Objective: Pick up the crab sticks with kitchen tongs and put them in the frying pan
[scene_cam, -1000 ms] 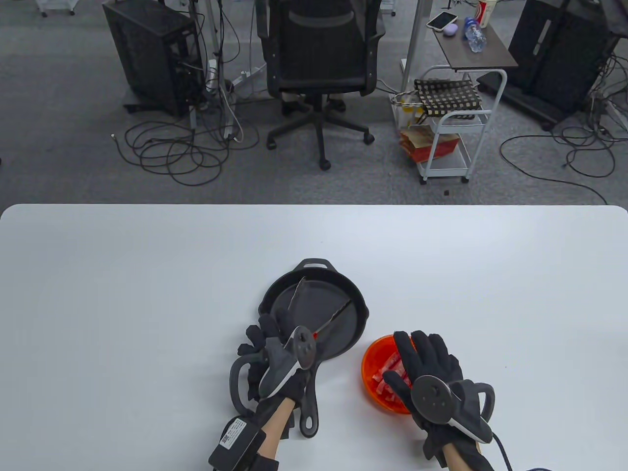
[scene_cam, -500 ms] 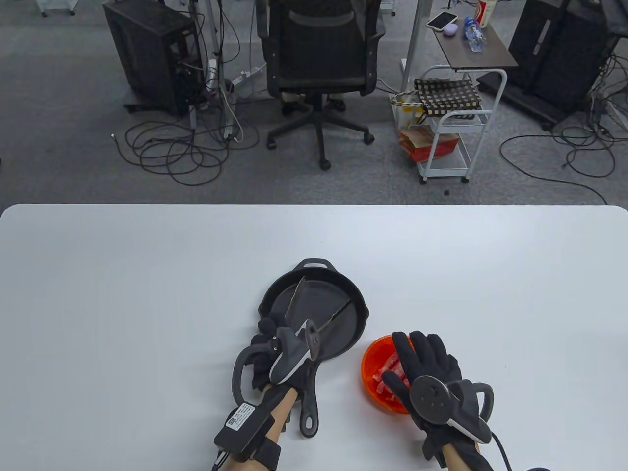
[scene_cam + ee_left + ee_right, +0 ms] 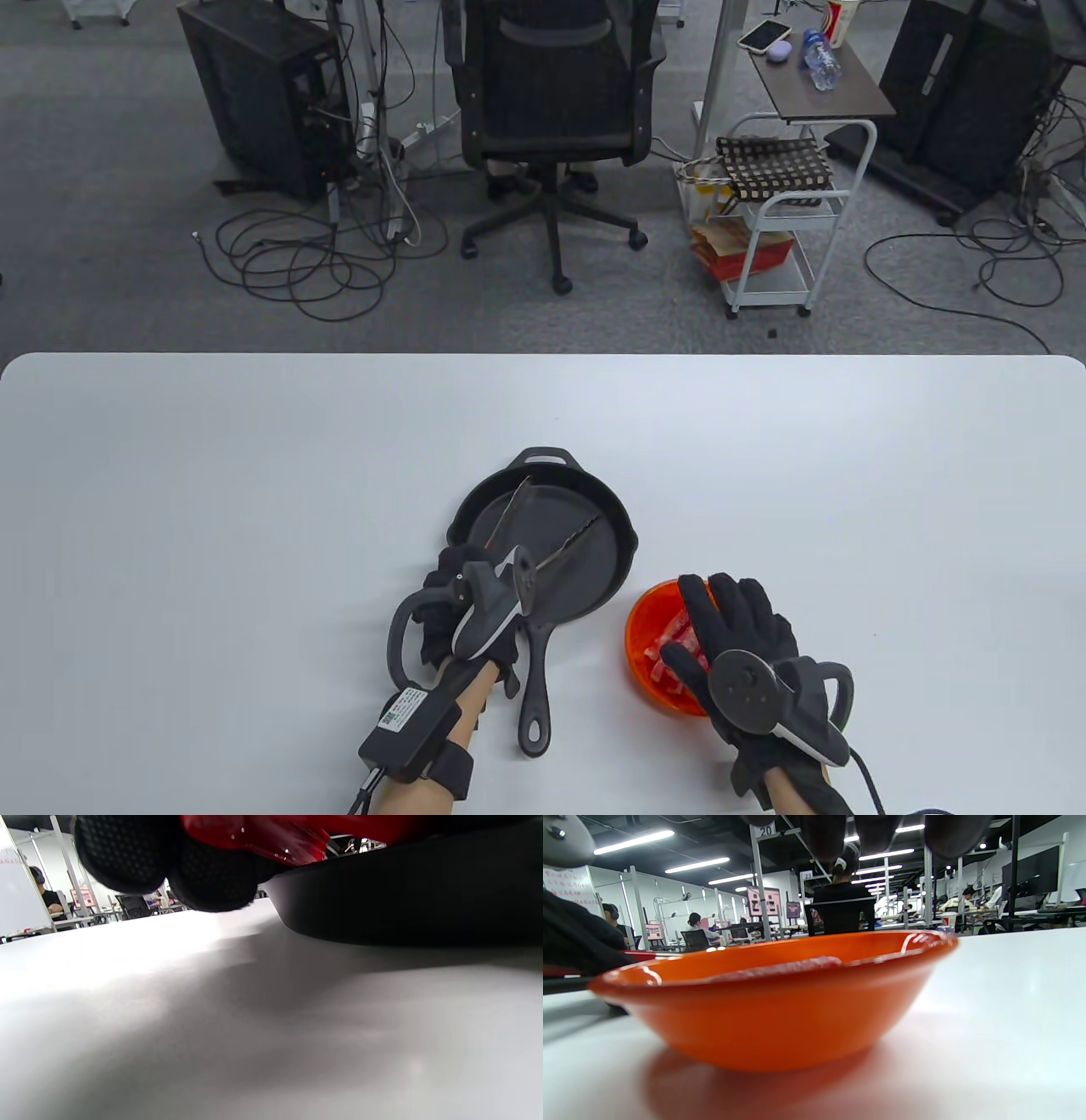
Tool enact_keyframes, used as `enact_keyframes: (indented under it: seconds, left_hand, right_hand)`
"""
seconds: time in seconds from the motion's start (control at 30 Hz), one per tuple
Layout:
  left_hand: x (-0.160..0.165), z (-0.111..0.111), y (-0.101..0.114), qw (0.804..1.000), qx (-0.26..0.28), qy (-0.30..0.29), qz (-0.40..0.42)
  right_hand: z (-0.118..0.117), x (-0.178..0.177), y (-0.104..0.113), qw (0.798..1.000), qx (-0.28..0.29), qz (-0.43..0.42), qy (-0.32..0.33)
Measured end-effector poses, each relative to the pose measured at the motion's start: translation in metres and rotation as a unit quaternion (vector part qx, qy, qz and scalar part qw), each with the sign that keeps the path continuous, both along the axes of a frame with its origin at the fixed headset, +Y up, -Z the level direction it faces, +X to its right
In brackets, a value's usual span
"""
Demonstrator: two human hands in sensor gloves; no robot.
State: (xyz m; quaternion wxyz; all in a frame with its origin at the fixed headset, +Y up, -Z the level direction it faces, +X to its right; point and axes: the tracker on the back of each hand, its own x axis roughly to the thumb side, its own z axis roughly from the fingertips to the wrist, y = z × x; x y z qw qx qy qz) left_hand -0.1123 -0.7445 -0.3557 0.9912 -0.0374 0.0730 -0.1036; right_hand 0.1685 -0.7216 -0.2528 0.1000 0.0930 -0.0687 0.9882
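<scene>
My left hand (image 3: 458,573) curls round the handle end of the metal tongs (image 3: 573,543) at the near rim of the black frying pan (image 3: 594,581). The tongs' two arms are spread apart over the pan floor and hold nothing. The left wrist view shows my gloved fingers (image 3: 127,853) around the tongs' red handle (image 3: 263,832), beside the pan wall (image 3: 403,899). My right hand (image 3: 704,615) lies with straight fingers over the orange bowl (image 3: 635,624), which holds pink crab sticks (image 3: 666,655). In the right wrist view, the bowl (image 3: 780,1005) fills the front and a crab stick (image 3: 797,964) peeks over its rim.
The pan's long handle (image 3: 534,696) points toward the near table edge, between my two forearms. The white table (image 3: 254,509) stretches wide to the left, right and far side. An office chair (image 3: 556,110) and a white cart (image 3: 780,229) stand on the floor beyond the table.
My left hand has rolled and drawn a little left and nearer, and the tongs' arms have shifted slightly left with it. The right hand and bowl have not moved.
</scene>
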Motion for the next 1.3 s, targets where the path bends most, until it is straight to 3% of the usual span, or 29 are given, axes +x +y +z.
enact_keyframes:
  seconds: [0.3,0.5,0.9,1.3]
  left_hand:
    - [-0.015,0.017,0.024,0.996,0.082,-0.035,0.029]
    - [-0.028,0.044,0.042,0.989,0.116,-0.058,0.068]
    - [-0.055,0.075,0.029,0.983,0.125,-0.057,0.12]
    - [-0.079,0.076,0.026,0.98,0.11,-0.027,0.163]
  right_hand:
    - [0.0,0.0,0.0,1.0,-0.001,-0.001,0.0]
    - [0.0,0.001,0.001,1.0,0.003,-0.003,-0.003]
    - [0.0,0.003,0.001,1.0,0.004,-0.002,-0.008]
    - [-0.002,0.011,-0.001,1.0,-0.008,0.0,-0.03]
